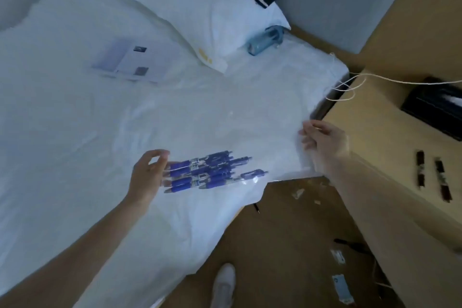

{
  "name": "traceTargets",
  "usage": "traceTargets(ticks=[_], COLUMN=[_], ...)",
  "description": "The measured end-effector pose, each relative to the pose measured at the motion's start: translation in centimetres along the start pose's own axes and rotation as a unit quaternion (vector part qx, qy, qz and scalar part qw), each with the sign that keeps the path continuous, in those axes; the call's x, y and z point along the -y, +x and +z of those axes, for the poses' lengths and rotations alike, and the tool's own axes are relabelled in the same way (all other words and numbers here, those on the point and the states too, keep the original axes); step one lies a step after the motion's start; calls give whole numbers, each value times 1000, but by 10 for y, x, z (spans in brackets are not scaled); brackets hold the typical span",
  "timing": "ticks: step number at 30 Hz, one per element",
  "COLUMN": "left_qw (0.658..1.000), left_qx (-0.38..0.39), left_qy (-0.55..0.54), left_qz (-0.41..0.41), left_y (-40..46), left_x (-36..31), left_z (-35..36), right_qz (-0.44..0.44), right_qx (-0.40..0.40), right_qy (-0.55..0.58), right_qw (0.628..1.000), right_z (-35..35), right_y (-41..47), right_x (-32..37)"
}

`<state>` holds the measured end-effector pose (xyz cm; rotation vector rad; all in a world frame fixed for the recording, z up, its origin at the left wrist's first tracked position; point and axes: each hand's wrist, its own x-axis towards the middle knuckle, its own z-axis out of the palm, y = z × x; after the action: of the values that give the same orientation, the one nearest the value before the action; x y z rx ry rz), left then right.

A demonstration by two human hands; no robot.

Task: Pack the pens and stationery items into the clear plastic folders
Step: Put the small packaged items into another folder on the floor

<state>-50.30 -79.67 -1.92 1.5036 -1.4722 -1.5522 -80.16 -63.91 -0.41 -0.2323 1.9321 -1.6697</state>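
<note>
Blue pens (pixel 208 170) on bed: about seven, bunched in clear plastic, blur makes exact count unsure. Hands: two, left hand (pixel 147 175), right hand (pixel 322 142). Pillows: two, larger pillow (pixel 82 22), smaller pillow (pixel 200 10). Blue water bottle (pixel 265 41): one. Printed leaflet (pixel 130 62): one. Dark pens on side cabinet (pixel 432 175): two. White shoe (pixel 223 285): one. Black tissue box (pixel 437 112): one. Paper scraps on floor (pixel 341 285): several, too blurred to count.

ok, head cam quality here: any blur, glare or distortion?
Head view: soft overall, with a bluish cast on the bed sheet; the right hand is motion-blurred, the pens slightly smeared; glare on the clear folder; wide-angle bending at the edges.
</note>
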Motion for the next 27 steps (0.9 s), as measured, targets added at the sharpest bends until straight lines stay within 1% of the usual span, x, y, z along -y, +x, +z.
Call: traceTargets(ticks=[3,5,8,11,14,18,20,24,27], left_qw=[997,994,989,985,983,982,980,974,972], left_qx=[-72,-98,-121,-125,-119,-104,-105,-109,-127], left_qy=[-20,-25,-29,-23,-7,-11,5,82,129], left_qz=[-27,-45,-81,-116,-139,-159,-168,-180,-152], left_y=[16,22,28,35,38,42,45,43,39], left_x=[12,23,41,60,78,94,102,104,91], left_z=[-55,-82,-108,-121,-128,-133,-134,-128,-112], right_qz=[22,34,43,54,46,35,26,19,17], right_qx=[73,110,146,171,185,179,177,172,156], right_qy=[-37,-55,-78,-97,-119,-129,-144,-153,-137], right_qw=[996,992,985,979,974,975,973,973,978], right_z=[78,125,176,204,216,217,213,192,160], right_y=[13,17,21,22,23,27,29,24,19], right_x=[-4,-8,-19,-35,-49,-62,-66,-65,-60])
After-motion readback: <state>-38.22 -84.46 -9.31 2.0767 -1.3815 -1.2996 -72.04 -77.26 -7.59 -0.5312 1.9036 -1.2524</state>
